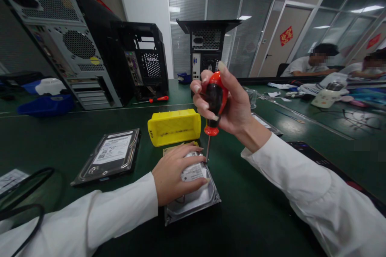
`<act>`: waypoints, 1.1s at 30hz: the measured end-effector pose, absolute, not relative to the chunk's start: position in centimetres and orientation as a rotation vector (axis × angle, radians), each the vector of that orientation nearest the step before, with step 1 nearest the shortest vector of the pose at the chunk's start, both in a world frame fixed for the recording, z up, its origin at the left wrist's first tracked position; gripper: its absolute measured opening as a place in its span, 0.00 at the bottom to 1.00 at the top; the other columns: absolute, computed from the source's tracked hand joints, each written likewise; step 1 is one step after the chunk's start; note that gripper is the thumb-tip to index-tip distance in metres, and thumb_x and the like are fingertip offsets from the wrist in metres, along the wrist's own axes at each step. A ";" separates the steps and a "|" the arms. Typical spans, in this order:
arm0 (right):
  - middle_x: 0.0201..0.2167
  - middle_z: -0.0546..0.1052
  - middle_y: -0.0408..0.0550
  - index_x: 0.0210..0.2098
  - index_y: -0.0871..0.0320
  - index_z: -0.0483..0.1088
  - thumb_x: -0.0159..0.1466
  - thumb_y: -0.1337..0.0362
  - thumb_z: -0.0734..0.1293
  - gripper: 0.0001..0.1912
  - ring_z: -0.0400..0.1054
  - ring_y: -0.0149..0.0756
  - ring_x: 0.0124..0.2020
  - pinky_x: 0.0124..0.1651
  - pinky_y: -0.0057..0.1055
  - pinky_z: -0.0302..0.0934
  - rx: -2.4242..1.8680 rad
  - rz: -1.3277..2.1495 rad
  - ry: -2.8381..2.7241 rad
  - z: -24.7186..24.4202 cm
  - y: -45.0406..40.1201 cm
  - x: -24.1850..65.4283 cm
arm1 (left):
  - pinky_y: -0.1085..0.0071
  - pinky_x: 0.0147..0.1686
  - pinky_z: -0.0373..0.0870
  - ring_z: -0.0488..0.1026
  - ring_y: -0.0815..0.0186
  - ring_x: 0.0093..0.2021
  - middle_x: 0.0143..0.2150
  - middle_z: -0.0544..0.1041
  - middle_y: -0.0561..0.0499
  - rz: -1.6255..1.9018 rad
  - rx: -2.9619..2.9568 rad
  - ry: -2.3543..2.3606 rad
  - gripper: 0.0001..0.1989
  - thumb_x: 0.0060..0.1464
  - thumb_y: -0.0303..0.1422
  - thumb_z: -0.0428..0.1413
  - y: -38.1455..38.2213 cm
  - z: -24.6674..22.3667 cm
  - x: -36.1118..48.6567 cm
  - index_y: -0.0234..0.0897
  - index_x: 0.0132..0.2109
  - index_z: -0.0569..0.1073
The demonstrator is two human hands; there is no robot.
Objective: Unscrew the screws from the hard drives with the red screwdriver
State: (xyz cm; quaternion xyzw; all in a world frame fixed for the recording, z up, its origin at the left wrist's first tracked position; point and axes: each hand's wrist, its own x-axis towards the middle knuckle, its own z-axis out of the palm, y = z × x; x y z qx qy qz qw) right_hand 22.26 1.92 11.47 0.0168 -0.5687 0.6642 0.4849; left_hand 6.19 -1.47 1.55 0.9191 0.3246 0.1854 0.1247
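Note:
A silver hard drive (pixel 200 201) with a white label lies on the dark green table in front of me. Spread across its top is my left hand (pixel 176 172), palm down with fingers stretched out and apart. My right hand (pixel 237 106) is closed around the red and black handle of a screwdriver (pixel 215 98), held upright above the drive. The metal shaft points down, its tip at the drive's right edge close to my left fingertips. Whether the tip sits in a screw is too small to tell. Part of the drive's far end is under my left hand.
Behind the drive lies a yellow bin (pixel 175 116) on its side. Other hard drives lie left (pixel 113 154) and right (pixel 263 123), the latter partly behind my arm. Computer cases (pixel 81 44) stand at the back near another screwdriver (pixel 159 99). A phone (pixel 304 150) lies right; people (pixel 310 64) sit beyond.

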 end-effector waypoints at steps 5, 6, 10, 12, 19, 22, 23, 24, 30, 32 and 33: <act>0.16 0.60 0.37 0.33 0.60 0.62 0.66 0.50 0.47 0.23 0.50 0.19 0.12 0.15 0.18 0.45 0.012 1.648 -1.394 11.4 2.1 22.3 | 0.55 0.55 0.60 0.63 0.54 0.56 0.56 0.67 0.48 0.575 2.674 0.921 0.21 0.51 0.44 0.56 -1.4 1.4 6.1 0.43 0.51 0.71; 0.16 0.60 0.37 0.35 0.60 0.63 0.66 0.49 0.45 0.25 0.51 0.20 0.12 0.16 0.18 0.46 0.015 1.642 -1.403 11.4 2.2 22.4 | 0.55 0.55 0.60 0.63 0.54 0.56 0.56 0.67 0.48 0.580 2.675 0.919 0.21 0.51 0.44 0.56 -1.4 1.4 6.1 0.43 0.51 0.71; 0.20 0.61 0.40 0.33 0.61 0.62 0.67 0.52 0.42 0.27 0.55 0.21 0.15 0.19 0.20 0.48 0.002 1.650 -1.410 11.3 2.6 22.9 | 0.54 0.55 0.60 0.63 0.53 0.56 0.56 0.67 0.48 0.578 2.676 0.934 0.21 0.51 0.45 0.56 -1.4 1.2 6.1 0.43 0.51 0.71; 0.20 0.61 0.40 0.30 0.61 0.62 0.67 0.52 0.42 0.26 0.55 0.21 0.16 0.19 0.20 0.49 0.005 1.644 -1.390 11.3 2.8 23.1 | 0.55 0.55 0.59 0.63 0.54 0.56 0.57 0.67 0.48 0.584 2.677 0.932 0.21 0.50 0.44 0.56 -1.3 1.2 6.1 0.42 0.51 0.71; 0.19 0.60 0.40 0.24 0.60 0.57 0.67 0.59 0.45 0.21 0.56 0.22 0.16 0.20 0.20 0.53 0.016 1.610 -1.342 11.7 2.9 23.4 | 0.55 0.55 0.59 0.63 0.53 0.56 0.56 0.68 0.48 0.599 2.685 0.912 0.21 0.50 0.44 0.57 -1.3 1.1 6.1 0.42 0.50 0.72; 0.17 0.57 0.37 0.29 0.60 0.60 0.67 0.59 0.46 0.19 0.51 0.20 0.13 0.16 0.19 0.47 -0.018 1.617 -1.389 11.8 2.7 23.4 | 0.54 0.55 0.59 0.63 0.53 0.56 0.57 0.67 0.48 0.589 2.687 0.932 0.21 0.51 0.45 0.56 -1.3 1.1 6.1 0.42 0.51 0.72; 0.17 0.57 0.37 0.30 0.60 0.61 0.67 0.58 0.46 0.19 0.50 0.20 0.13 0.16 0.19 0.46 -0.033 1.614 -1.397 11.8 2.7 23.3 | 0.53 0.55 0.59 0.63 0.52 0.56 0.57 0.67 0.48 0.585 2.688 0.939 0.22 0.50 0.45 0.56 -1.3 1.1 6.1 0.42 0.51 0.71; 0.17 0.58 0.37 0.32 0.60 0.61 0.67 0.56 0.45 0.21 0.51 0.21 0.13 0.16 0.19 0.45 -0.046 1.607 -1.400 11.8 2.6 23.3 | 0.53 0.55 0.60 0.63 0.52 0.56 0.57 0.67 0.48 0.579 2.690 0.943 0.22 0.50 0.45 0.56 -1.3 1.1 6.1 0.42 0.51 0.71; 0.19 0.59 0.38 0.33 0.61 0.62 0.67 0.53 0.45 0.23 0.54 0.21 0.15 0.18 0.20 0.48 -0.084 1.627 -1.401 11.8 2.6 23.5 | 0.53 0.54 0.59 0.63 0.53 0.56 0.57 0.67 0.48 0.577 2.692 0.924 0.21 0.50 0.44 0.57 -1.3 1.1 6.1 0.43 0.51 0.71; 0.19 0.60 0.38 0.32 0.60 0.61 0.66 0.52 0.48 0.21 0.54 0.20 0.16 0.18 0.20 0.49 -0.089 1.626 -1.408 11.7 2.8 23.5 | 0.53 0.55 0.59 0.63 0.53 0.56 0.57 0.67 0.48 0.586 2.690 0.926 0.21 0.50 0.44 0.57 -1.3 1.2 6.1 0.43 0.51 0.71; 0.19 0.60 0.37 0.31 0.60 0.61 0.66 0.51 0.50 0.20 0.55 0.20 0.16 0.18 0.19 0.50 -0.094 1.619 -1.408 11.7 2.9 23.5 | 0.53 0.55 0.59 0.63 0.53 0.56 0.57 0.67 0.48 0.591 2.688 0.928 0.21 0.50 0.44 0.57 -1.4 1.2 6.1 0.42 0.51 0.71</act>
